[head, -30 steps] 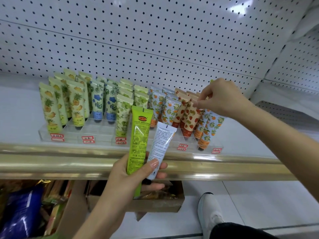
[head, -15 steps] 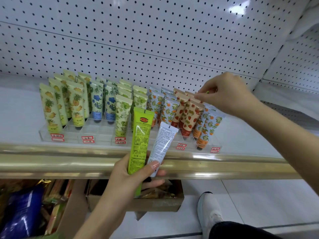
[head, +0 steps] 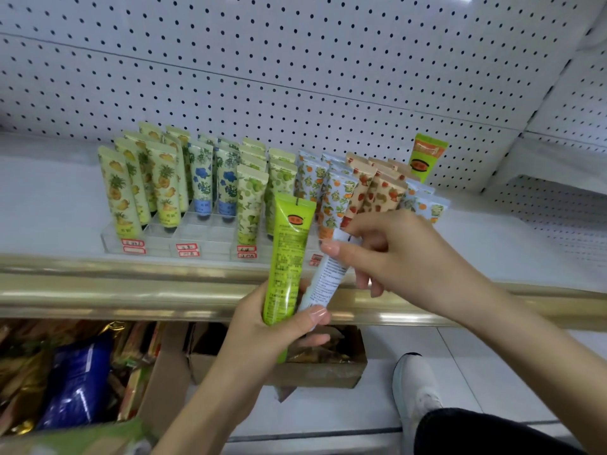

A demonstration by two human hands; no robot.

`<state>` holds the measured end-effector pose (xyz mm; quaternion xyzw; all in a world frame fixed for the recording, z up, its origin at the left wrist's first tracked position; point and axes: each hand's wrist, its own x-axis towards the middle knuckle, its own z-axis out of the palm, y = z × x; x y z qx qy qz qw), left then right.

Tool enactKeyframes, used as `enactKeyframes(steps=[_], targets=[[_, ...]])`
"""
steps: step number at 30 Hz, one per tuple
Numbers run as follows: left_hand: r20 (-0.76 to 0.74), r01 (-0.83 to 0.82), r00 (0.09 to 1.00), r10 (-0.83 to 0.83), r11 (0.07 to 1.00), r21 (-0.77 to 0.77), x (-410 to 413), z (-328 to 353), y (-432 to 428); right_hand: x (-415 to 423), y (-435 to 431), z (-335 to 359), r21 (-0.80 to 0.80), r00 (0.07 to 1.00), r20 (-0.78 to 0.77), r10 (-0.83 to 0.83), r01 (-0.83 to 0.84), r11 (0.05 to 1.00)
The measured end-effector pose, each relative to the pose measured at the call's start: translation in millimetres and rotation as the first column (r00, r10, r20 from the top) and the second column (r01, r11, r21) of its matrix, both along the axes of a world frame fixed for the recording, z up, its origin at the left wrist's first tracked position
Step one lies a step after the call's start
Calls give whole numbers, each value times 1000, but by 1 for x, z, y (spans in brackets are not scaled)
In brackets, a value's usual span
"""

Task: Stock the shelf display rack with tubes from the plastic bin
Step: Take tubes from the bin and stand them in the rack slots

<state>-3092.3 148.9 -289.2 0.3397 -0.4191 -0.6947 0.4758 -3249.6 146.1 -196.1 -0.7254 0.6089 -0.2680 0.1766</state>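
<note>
- left hand (head: 279, 326) grips two tubes by their lower ends, in front of the shelf edge: green tube (head: 289, 254) and white tube (head: 323, 280), side by side and touching, fanned apart slightly at the top
- left thumb lies across the base of both tubes, other fingers wrap behind
- right hand (head: 397, 254) pinches the top end of the white tube between thumb and forefinger; remaining fingers curl loosely below, not on the tube
- green tube is upright, leaning slightly right, crimped end up; only the left hand is on it
- display rack (head: 197, 233) is clear, sits on the shelf (head: 49, 208) just behind the gold front rail (head: 131, 290), red price tags on its front
- printed tubes (head: 164, 182) stand cap-down in rows in the rack: pineapple print at left, then blue flower, green fruit, orange, strawberry; the right-most row is partly hidden by the right hand
- second green tube (head: 426, 157) stands at the rack's back right corner, against the pegboard (head: 295, 77)
- below the shelf: cardboard box (head: 328, 372), blue packet (head: 78, 385) in another box at left, white shoe (head: 415, 392) on the floor
</note>
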Motion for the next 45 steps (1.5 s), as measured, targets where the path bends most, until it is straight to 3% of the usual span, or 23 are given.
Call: enactKeyframes(steps=[9,18,26,31,36,45], targets=[[-174,104,982,-79,985,141,-1,4,2,-1,1,6,58,976,215,26,-40,998],[-81,-108,991,105,994,-29,2,-2,2,-1,4,20,129,952,298,-69,32,991],[-16,-144,990,144,977,-156,20,-1,-1,1,6,51,8,986,162,-45,44,999],[72,-242,964,256,956,-165,41,1,-6,-2,-17,77,-208,989,48,-140,147,967],[-28,-238,971,237,970,-51,53,-2,-10,10,-45,72,-321,948,-186,-258,189,928],[-134,-172,976,174,985,22,60,-2,-11,22,-65,48,-334,905,-305,-295,189,924]])
